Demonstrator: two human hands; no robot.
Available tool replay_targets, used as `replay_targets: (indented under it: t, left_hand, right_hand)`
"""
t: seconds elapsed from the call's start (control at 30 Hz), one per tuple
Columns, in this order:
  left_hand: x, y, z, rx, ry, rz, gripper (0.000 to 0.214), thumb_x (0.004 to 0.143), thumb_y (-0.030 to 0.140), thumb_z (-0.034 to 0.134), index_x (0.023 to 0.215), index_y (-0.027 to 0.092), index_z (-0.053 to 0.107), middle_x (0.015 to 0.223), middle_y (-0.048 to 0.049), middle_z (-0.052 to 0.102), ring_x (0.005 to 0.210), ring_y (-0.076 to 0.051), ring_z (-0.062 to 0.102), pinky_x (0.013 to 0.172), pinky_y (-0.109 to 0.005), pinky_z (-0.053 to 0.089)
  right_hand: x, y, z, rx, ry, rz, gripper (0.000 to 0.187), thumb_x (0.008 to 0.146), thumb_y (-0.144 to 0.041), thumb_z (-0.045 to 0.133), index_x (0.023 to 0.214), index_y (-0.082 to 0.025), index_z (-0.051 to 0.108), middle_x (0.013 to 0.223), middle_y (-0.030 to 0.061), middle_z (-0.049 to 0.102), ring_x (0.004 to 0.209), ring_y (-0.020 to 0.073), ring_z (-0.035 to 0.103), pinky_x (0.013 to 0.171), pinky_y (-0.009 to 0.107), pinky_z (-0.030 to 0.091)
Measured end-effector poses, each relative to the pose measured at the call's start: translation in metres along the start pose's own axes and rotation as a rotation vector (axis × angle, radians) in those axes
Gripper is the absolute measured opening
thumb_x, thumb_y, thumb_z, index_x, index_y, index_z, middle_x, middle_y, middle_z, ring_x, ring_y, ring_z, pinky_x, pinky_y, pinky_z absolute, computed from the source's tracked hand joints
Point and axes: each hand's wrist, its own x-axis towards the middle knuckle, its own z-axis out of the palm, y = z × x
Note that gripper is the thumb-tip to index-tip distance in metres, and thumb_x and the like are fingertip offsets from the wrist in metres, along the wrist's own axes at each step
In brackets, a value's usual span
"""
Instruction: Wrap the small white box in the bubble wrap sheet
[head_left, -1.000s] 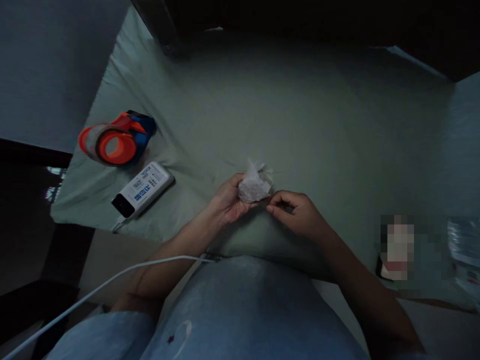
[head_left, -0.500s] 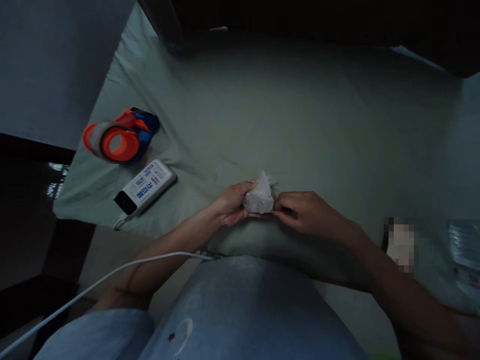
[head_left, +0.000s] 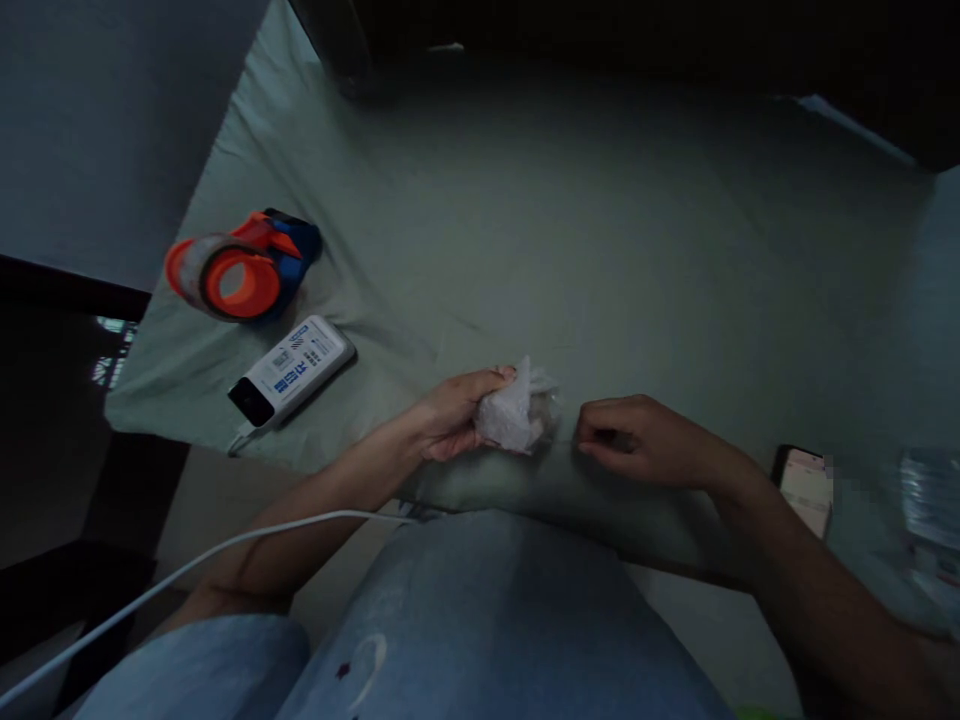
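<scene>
My left hand [head_left: 461,412] is closed round one side of a small bundle of crinkled translucent plastic wrap [head_left: 510,412], thumb on top. What the wrap encloses is hidden. A loose flap of it stands up, and its right side looks clear and partly open. To the right of the bundle, a short gap away, my right hand [head_left: 637,440] is curled with thumb and fingertips pinched together. Whether something thin is in that pinch is too dim to tell.
On the pale green sheet [head_left: 465,220] at left lie an orange and blue tape dispenser [head_left: 240,280] and a white power bank [head_left: 296,370] with a cable. A phone [head_left: 806,490] lies beside my right forearm. A white cable [head_left: 225,550] crosses my left forearm.
My right hand has come away from the bundle and moved right. The bundle has turned and shifted slightly left in my left hand, and its right side looks looser.
</scene>
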Motion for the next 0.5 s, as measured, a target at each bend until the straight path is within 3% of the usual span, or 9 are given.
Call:
replay_targets:
  t: [0.1,0.2,0.33,0.5]
  left_hand:
    - [0.0,0.002,-0.009,0.093,0.091,0.107,0.01,0.08,0.025,0.056,0.081,0.017,0.05,0.067,0.0023,0.05,0.054,-0.009,0.052,0.051,-0.021,0.049]
    - [0.002,-0.005,-0.008,0.313,0.129,0.398,0.017,0.083,0.033,0.058,0.083,0.02,0.047,0.07,0.0034,0.046,0.055,-0.008,0.044,0.049,-0.018,0.038]
    - [0.009,-0.022,0.002,0.687,0.114,0.75,0.013,0.088,0.031,0.053,0.091,0.02,0.045,0.09,-0.0012,0.051,0.074,-0.01,0.046,0.065,-0.021,0.039]
    - [0.024,-0.035,0.007,0.819,0.221,0.931,0.006,0.089,0.025,0.047,0.091,0.021,0.044,0.098,-0.0037,0.052,0.086,-0.013,0.049,0.076,-0.025,0.04]
  right_hand:
    - [-0.007,0.018,-0.001,0.198,0.119,0.081,0.014,0.082,-0.028,0.054,0.072,-0.019,0.059,0.072,0.0009,0.061,0.066,0.0136,0.055,0.06,0.026,0.041]
    - [-0.008,0.032,0.0,0.375,0.336,0.14,0.016,0.077,-0.035,0.063,0.071,-0.02,0.059,0.073,0.0012,0.061,0.065,0.0136,0.055,0.059,0.027,0.043]
    - [-0.005,0.033,0.004,0.394,0.558,0.236,0.014,0.072,-0.033,0.068,0.072,-0.021,0.061,0.067,-0.0006,0.059,0.057,0.0121,0.051,0.052,0.026,0.041]
    - [0.001,0.015,0.015,0.324,0.845,0.101,0.008,0.073,-0.022,0.065,0.069,-0.022,0.058,0.078,0.0008,0.062,0.071,0.0142,0.058,0.061,0.027,0.046]
